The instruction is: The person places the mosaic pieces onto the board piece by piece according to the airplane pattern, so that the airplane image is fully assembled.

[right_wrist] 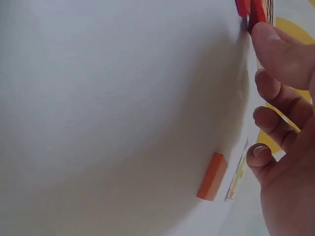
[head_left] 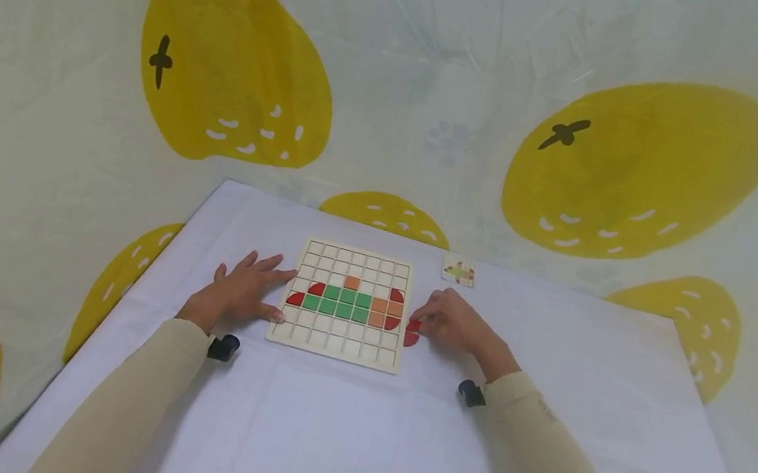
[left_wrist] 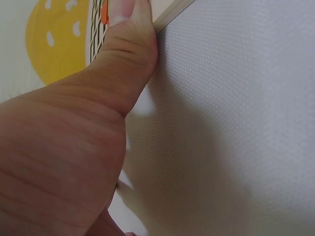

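Note:
A wooden grid board (head_left: 335,344) lies on the table with green, orange and red pieces set in its squares. My left hand (head_left: 239,293) is spread at the board's left side, its thumb and a fingertip touching the edge. To the right of the board, my right hand (head_left: 449,320) pinches a red piece (right_wrist: 257,15) between thumb and finger. Another red piece with a rounded side (head_left: 410,340) lies right beside it, near the board's edge. An orange block (right_wrist: 212,177) sits on the cloth below the right hand's other fingers; the head view hides it.
A small pattern card (head_left: 459,270) lies behind the right hand at the back of the table. White cloth (head_left: 347,438) covers the table. Behind it hangs a pale curtain (head_left: 423,53) printed with yellow fruit.

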`<move>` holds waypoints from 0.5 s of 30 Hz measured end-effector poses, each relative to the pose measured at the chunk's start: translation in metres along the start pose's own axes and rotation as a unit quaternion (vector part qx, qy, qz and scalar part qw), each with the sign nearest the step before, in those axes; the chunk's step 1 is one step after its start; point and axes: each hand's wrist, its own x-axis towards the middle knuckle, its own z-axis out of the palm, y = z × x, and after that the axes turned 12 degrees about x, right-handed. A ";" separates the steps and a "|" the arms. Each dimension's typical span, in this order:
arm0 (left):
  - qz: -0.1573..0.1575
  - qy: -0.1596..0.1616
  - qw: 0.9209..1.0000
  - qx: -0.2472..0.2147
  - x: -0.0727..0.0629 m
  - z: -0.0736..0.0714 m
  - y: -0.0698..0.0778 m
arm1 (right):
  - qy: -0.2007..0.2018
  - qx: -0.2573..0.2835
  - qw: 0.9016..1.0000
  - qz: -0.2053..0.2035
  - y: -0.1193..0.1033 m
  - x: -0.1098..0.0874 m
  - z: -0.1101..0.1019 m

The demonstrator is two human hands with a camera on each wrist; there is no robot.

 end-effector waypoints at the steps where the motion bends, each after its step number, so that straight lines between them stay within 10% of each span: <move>1: 0.000 0.000 1.000 0.000 0.000 0.000 0.000 | -0.003 0.003 1.000 0.004 0.000 0.001 -0.001; 9: 0.003 0.004 1.000 0.002 0.000 0.001 -0.001 | -0.010 0.028 0.999 0.034 0.000 0.014 -0.009; 15: 0.002 0.002 1.000 0.002 -0.001 0.001 -0.002 | 0.056 0.027 0.994 0.094 -0.010 0.015 -0.008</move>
